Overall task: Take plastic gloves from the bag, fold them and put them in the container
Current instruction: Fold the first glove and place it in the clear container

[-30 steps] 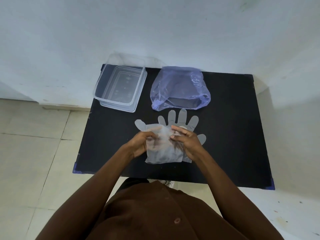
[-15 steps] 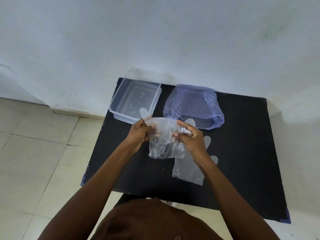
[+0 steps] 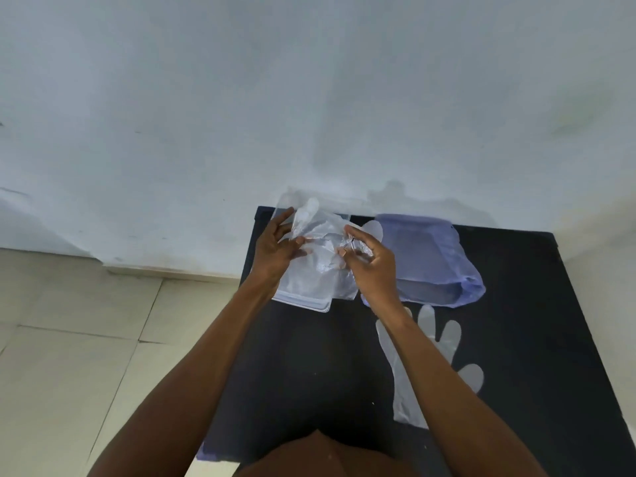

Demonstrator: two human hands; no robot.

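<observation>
Tabletop (image 3: pixel 537 304) black and matte, set flush against a pale, blue-white wall (image 3: pixel 309 98) that fills the upper half of the view; wall shows faint smudges and a greenish mark at upper right. Floor (image 3: pixel 69 356) to the left is cream tile with thin dark grout lines, a low skirting strip where it meets the wall. Blue tape visible at the near left corner of the tabletop. Clear plastic container (image 3: pixel 303 301) sits at the far left corner of the tabletop, its near rim showing below the hands; contents cannot be made out, since the held plastic covers most of the opening. Blue-violet translucent bag (image 3: pixel 430 259) lies just right of the container, slumped on its side, contents not readable through the film. Left hand (image 3: pixel 275 251) and right hand (image 3: pixel 371 266) are both raised over the container, each pinching an edge of a crumpled clear plastic glove (image 3: pixel 320 242), fingers closed on the film; one glove finger sticks up toward the wall above the left hand. Glove is partly bunched, hanging between the two hands directly above the container. A second clear glove (image 3: pixel 444 346) lies flat on the tabletop, fingers spread toward the bag, partly hidden under the right forearm. Brown garment at bottom edge.
</observation>
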